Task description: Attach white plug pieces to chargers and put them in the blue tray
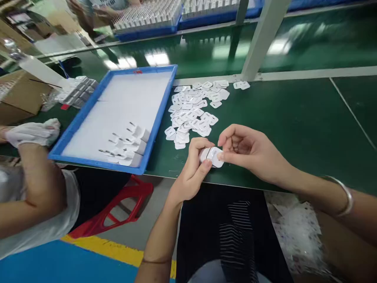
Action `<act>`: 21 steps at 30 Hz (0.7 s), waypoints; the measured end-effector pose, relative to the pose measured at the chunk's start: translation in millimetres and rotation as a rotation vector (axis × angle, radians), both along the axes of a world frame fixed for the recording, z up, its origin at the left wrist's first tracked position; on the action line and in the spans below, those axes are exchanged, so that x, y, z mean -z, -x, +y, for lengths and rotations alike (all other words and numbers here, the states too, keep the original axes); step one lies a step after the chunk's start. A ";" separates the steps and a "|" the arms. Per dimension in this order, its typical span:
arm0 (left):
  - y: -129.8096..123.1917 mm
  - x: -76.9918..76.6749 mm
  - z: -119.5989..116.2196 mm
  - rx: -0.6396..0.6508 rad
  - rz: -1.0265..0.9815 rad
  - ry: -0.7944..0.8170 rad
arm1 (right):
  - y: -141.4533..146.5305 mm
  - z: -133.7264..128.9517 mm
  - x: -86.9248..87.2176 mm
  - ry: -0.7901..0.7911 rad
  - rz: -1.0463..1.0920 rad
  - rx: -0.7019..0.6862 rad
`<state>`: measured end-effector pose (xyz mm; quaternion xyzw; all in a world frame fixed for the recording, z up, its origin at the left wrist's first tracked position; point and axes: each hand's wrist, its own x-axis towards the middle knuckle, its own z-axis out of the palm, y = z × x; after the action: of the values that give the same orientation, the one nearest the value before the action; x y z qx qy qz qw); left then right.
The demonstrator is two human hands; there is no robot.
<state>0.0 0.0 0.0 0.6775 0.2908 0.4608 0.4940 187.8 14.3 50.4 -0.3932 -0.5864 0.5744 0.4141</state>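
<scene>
Over the table's front edge, my left hand [193, 169] is closed around a white plug charger [214, 156], thumb below and fingers above. A dark seam runs across the charger, and its flat rounded face is turned to the right. My right hand [250, 151] is beside that face, its thumb tip touching the edge. Its fingers are loosely curled, with the index finger apart from the thumb and nothing visible between them. Just beyond my hands lies a loose pile of small white face plates [191, 112], each with a slot and faint print.
Left of the pile, a blue-rimmed tray [157, 118] holds several white plug chargers [129, 145] with pins. A co-worker's gloved hand [32, 133] rests further left, near a red stool [126, 204]. A metal post [263, 39] rises behind; a bag of clear packaging [297, 236] is below right.
</scene>
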 end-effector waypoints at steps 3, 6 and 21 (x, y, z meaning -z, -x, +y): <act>0.3 0.1 -0.9 0.004 0.008 0.022 | -0.3 -4.2 -1.6 -0.035 -0.030 0.001; 0.7 1.6 -1.0 0.008 -0.035 0.053 | -0.3 -4.2 0.8 -0.019 -0.042 -0.004; -1.9 2.8 -0.8 0.024 -0.179 -0.012 | 9.3 2.9 15.2 0.478 0.309 -0.109</act>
<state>1.9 -0.8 -2.8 0.6401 0.2345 0.5151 0.5195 178.5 17.2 35.2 -0.3555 -0.3847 0.7707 0.3628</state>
